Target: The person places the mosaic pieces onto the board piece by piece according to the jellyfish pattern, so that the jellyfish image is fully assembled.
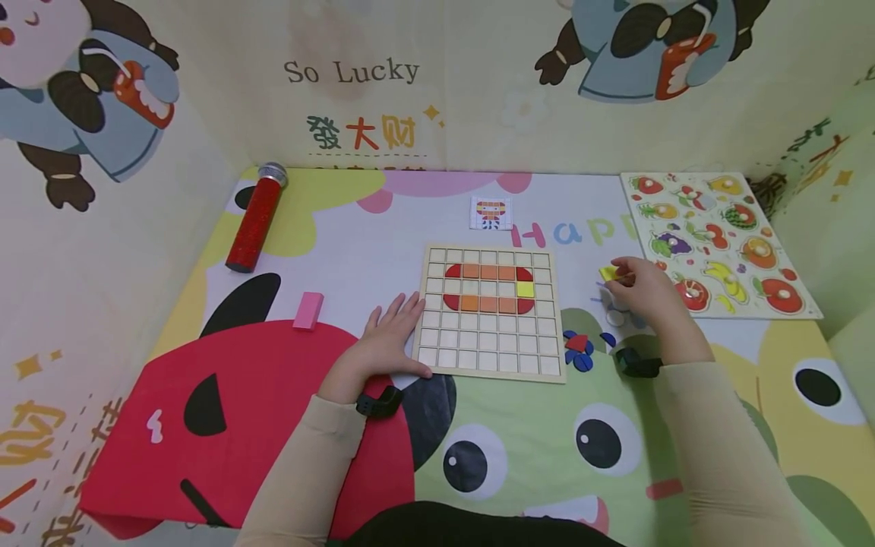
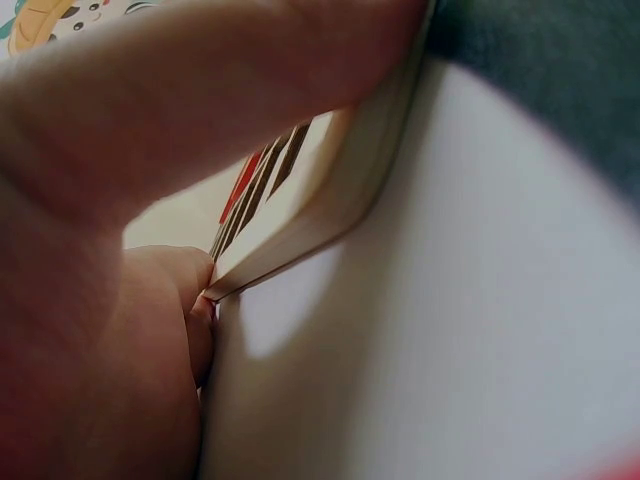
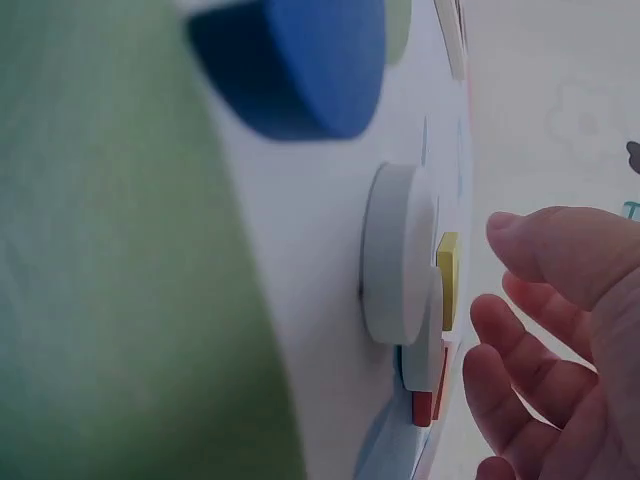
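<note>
Left hand [image 1: 390, 334]: I rest it flat, steadying grid board [image 1: 489, 311].
Right hand [image 1: 642, 289]: pinches yellow tile [image 1: 608, 273].
Handling: light, stiff; I'd grip its edges.

Head camera looks down; wrist cameras close-up.

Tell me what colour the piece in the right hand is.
Yellow piece, pinched by the right hand; clearest in the head view.

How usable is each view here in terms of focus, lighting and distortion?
Head view: sharp and evenly lit, soft shadows, slight wide-angle bending at the walls. Left wrist view: the left hand fills the frame, blurred, against the edge of the wooden grid board, which casts a shadow on the mat. Right wrist view: rotated; the blue piece is soft, the white disc clearer.
</note>
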`<action>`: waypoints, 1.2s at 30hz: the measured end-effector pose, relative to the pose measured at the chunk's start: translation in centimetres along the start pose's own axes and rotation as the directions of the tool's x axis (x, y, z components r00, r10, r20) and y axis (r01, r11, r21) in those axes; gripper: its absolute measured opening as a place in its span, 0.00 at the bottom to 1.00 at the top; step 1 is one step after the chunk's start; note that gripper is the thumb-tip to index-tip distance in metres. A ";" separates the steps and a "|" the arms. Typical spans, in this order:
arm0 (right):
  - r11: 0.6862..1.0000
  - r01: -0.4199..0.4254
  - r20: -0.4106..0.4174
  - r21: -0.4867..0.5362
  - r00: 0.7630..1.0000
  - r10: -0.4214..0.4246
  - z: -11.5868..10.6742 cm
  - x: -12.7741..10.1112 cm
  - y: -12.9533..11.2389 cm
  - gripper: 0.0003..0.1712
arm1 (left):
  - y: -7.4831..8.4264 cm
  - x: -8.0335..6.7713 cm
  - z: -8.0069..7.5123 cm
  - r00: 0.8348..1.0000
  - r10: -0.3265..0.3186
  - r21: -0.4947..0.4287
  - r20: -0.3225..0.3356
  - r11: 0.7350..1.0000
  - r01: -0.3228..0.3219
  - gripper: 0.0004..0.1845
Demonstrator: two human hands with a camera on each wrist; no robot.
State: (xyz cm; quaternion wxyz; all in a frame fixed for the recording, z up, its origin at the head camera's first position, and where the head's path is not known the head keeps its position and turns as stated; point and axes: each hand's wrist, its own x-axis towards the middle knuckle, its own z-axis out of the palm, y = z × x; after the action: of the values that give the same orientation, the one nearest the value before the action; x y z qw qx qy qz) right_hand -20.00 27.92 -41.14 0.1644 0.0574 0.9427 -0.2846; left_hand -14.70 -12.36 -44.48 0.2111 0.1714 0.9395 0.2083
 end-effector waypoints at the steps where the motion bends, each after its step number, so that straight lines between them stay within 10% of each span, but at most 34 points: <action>1: 1.000 -0.002 0.002 0.000 1.000 0.002 0.0 0.1 0.1 0.33 | 0.0 0.0 0.0 1.000 0.002 0.000 0.000 1.000 -0.002 0.63; 36: 0.996 0.058 0.058 -0.068 0.997 -0.054 0.5 1.1 1.3 0.29 | -0.2 0.3 0.3 1.000 0.000 0.015 0.001 1.000 0.000 0.64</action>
State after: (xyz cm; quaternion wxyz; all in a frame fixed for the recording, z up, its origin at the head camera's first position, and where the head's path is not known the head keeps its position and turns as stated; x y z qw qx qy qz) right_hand -20.65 28.71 -42.58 0.1847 0.0171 0.9483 -0.2574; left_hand -14.86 -12.35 -44.91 0.2105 0.1729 0.9409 0.2011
